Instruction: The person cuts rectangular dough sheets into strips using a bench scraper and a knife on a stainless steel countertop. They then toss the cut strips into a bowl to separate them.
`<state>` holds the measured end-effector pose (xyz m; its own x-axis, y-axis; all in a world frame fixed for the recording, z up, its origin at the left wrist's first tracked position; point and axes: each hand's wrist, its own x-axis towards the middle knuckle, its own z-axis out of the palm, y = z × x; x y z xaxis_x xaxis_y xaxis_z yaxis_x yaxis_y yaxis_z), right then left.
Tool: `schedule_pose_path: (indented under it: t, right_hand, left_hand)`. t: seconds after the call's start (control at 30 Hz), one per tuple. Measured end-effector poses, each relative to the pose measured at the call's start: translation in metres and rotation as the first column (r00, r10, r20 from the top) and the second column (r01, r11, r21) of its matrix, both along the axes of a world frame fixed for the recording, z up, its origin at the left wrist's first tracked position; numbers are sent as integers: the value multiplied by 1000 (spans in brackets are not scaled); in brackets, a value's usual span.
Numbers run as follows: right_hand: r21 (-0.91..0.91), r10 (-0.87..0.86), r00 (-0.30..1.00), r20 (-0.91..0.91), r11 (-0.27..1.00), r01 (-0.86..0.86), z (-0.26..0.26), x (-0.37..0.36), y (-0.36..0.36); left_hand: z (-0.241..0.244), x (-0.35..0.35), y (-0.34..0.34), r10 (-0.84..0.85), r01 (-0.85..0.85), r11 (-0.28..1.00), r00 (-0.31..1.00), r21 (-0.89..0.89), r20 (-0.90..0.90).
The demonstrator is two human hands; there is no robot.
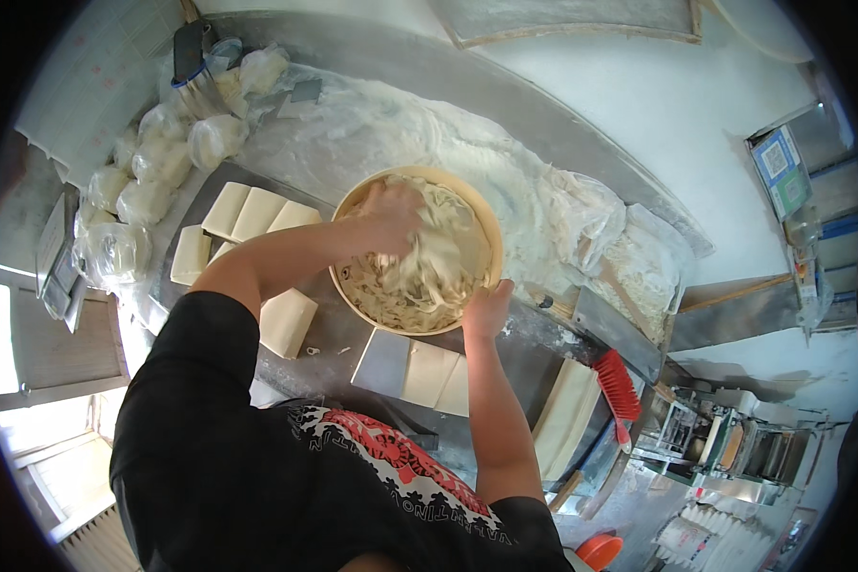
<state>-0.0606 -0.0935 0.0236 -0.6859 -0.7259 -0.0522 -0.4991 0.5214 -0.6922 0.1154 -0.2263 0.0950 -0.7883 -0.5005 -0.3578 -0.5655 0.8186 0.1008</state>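
Note:
A round, pale yellow basin [495,243] stands on the work table in front of me, with pale dough pieces or strips [440,264] inside. My left hand [393,218] is in the upper left part of the basin, blurred, on the dough; its fingertips are not clear. At the basin's lower right rim is my right hand [487,309], its fingers on the rim. Stacked dough sheets [418,372] lie just below the basin, and a cut dough block [287,323] lies to its left. More dough blocks [261,214] sit beyond my left forearm.
Loose flour [429,129] covers the table's far side. Plastic-bagged portions [161,161] are piled at left near a metal container [204,93]. To the right are a wide metal blade [615,332], a red brush [617,382], a long dough slab [565,418] and a flour-dusted plastic bag [586,214].

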Motion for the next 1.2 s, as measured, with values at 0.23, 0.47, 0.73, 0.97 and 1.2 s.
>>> schedule_pose_path:
  t: [0.23,0.47,0.73,0.97,1.2]
  right_hand:
    - [23,20,999,-36,1000,-19,1,3,-4]
    - [4,34,999,-41,999,-34,0,3,-3]
    - [27,45,991,-122,999,-42,-2,7,-5]
    - [56,5,993,-114,998,2,-5,-1,-2]
    - [123,-1,995,-98,992,13,11,8,-3]
  left_hand:
    - [-2,11,6,28,-25,999,996,-28,90]
    - [-28,-15,43,-23,-19,992,945,-126,-327]
    - [-55,-3,42,-181,67,963,879,-261,-441]
    - [38,-2,11,437,-317,898,567,305,-698]
    - [23,-34,71,409,-400,909,910,112,-65]
